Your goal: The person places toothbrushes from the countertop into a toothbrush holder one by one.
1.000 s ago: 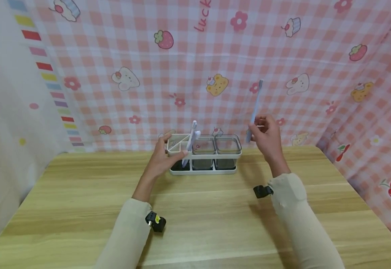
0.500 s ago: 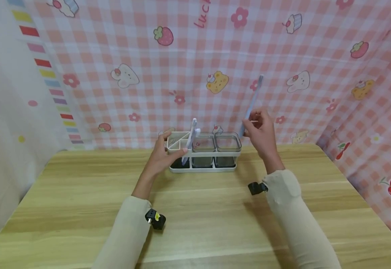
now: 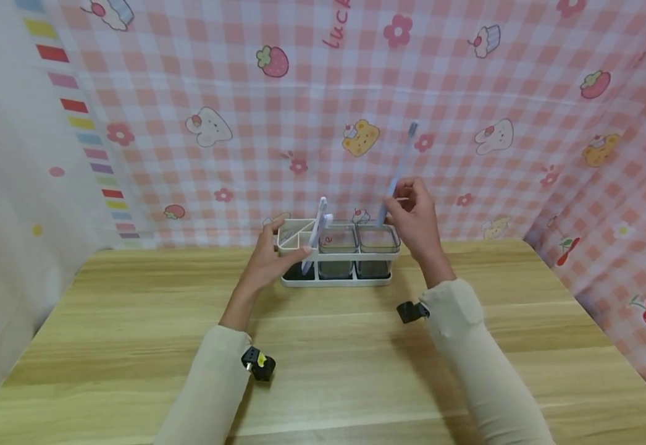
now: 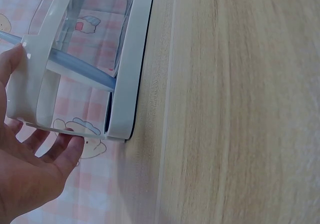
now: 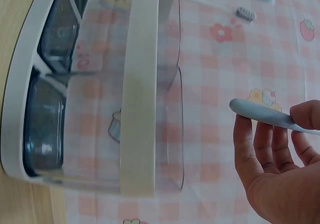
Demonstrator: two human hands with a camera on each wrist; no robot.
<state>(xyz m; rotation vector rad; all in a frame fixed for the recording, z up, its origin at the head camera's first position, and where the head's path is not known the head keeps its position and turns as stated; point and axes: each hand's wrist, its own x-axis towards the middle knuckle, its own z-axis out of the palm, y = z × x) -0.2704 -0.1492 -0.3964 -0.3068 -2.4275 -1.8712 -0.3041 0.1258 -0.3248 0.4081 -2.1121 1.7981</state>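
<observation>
A white toothbrush holder [image 3: 378, 256] stands at the back of the table, with two clear cups [image 3: 338, 240] in its middle and right slots. Two toothbrushes [image 3: 316, 230] lean in its divided left section, heads up. My left hand [image 3: 263, 264] grips the holder's left end, thumb on the front rim and fingers round the side. With thumb and fingers, my right hand [image 3: 416, 219] pinches a light blue toothbrush [image 3: 398, 168], bristles up and tilted. In the right wrist view, the handle's rounded end [image 5: 242, 106] is beyond the cup rims, apart from them.
The wooden table [image 3: 334, 358] extends in front of the holder and to both sides. Close behind the holder hangs a pink checked cloth [image 3: 234, 93], with more cloth at left and right. A small black camera sits on each wrist.
My right hand has moved left with the blue toothbrush, from beyond the holder's right end to above the right cup. The left hand and holder stay put.
</observation>
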